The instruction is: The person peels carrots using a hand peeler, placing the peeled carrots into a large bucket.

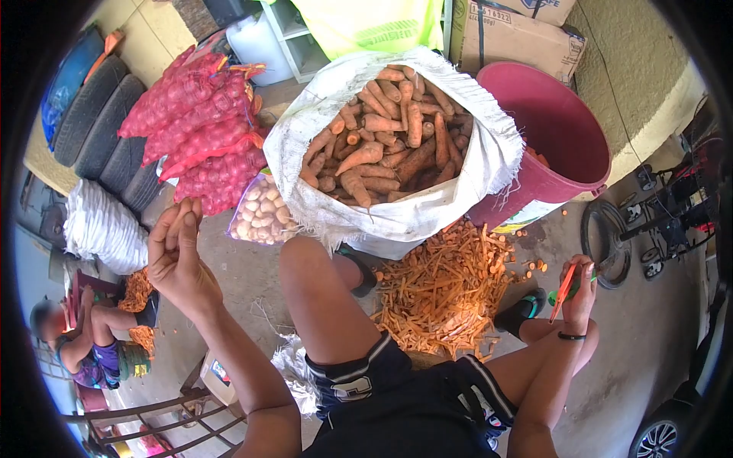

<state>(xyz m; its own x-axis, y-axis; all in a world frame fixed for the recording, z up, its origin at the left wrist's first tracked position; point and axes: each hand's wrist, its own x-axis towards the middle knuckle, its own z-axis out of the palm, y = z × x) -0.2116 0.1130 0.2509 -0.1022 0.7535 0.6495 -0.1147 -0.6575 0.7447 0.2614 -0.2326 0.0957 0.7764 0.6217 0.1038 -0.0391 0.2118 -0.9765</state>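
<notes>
My left hand [183,256] is raised at the left, its fingertips pinched together; whatever may be between them is too small to make out. At the right, my right hand [582,298] is closed around a peeler [563,291] with orange and green parts, held above my knee. Between my legs and in front of me stands a white woven sack [305,99], its mouth rolled open, full of unpeeled carrots [389,130]. A heap of carrot peelings [439,294] covers the floor between my feet.
A maroon bin [569,137] stands right of the sack, with some carrots visible inside. Red net bags of onions [202,145] and a bag of garlic [263,210] lie left. Stacked tyres [107,122] line the wall. Another person [84,340] sits at far left.
</notes>
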